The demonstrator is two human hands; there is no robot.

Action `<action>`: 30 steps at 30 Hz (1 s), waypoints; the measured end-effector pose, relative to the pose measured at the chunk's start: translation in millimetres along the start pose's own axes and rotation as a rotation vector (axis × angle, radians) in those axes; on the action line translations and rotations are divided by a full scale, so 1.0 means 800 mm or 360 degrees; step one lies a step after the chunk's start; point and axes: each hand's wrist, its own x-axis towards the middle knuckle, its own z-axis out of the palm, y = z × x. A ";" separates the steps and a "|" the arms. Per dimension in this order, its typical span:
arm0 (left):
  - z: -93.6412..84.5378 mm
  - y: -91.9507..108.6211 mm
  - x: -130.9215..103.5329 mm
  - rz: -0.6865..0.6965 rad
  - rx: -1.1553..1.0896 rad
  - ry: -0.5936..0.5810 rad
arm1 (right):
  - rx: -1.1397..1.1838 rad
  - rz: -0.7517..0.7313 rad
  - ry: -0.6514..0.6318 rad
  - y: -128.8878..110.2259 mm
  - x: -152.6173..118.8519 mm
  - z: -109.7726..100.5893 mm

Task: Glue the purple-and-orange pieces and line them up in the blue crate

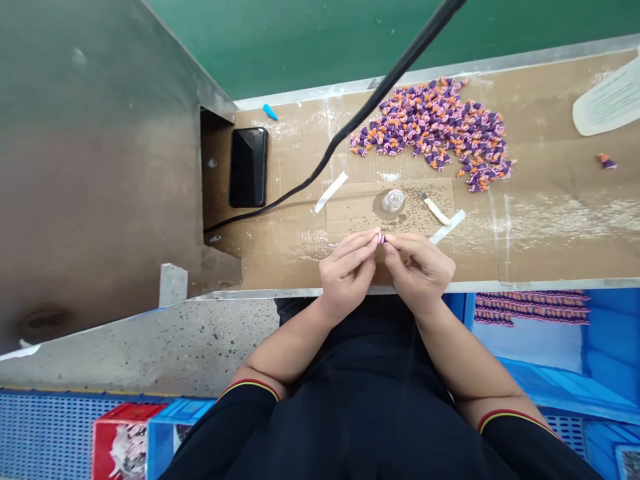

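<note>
Between the fingertips of both hands is a tiny purple and pink figure piece (383, 239), mostly hidden by the fingers. My left hand (349, 267) pinches it from the left, and my right hand (421, 268) pinches it from the right. Just beyond them a small clear round cup (393, 201) stands in a wet patch on a taped cardboard piece (345, 207). A small knife with a white handle (436, 209) lies to the cup's right. Farther back spreads a heap of small purple, orange and pink figures (435, 127).
A black cable (327, 155) crosses over the cardboard-covered bench. At left lie a black phone (249, 167) and a blue cap-like piece (270, 112) beside a metal housing (100, 167). One loose figure (607, 161) and a white bottle-like container (607, 100) are at right. Below right, a blue crate (613, 333) holds rows of figures.
</note>
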 end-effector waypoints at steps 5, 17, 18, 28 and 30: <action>-0.001 0.001 0.002 0.0035 0.0045 -0.0013 | 0.0027 -0.0034 -0.0017 0.001 0.000 -0.003; -0.001 -0.001 0.000 0.0026 0.0110 -0.0014 | 0.0028 -0.0048 0.0003 0.002 -0.001 -0.003; -0.001 -0.001 0.000 0.0023 0.0094 -0.0012 | 0.0023 -0.0046 0.0011 0.002 -0.001 -0.003; -0.001 -0.002 0.001 0.0027 0.0010 -0.0056 | 0.0008 -0.0093 0.0061 0.007 -0.006 -0.004; 0.000 -0.002 0.001 0.0012 -0.0019 -0.0080 | 0.0021 -0.0098 0.0059 0.006 -0.005 -0.004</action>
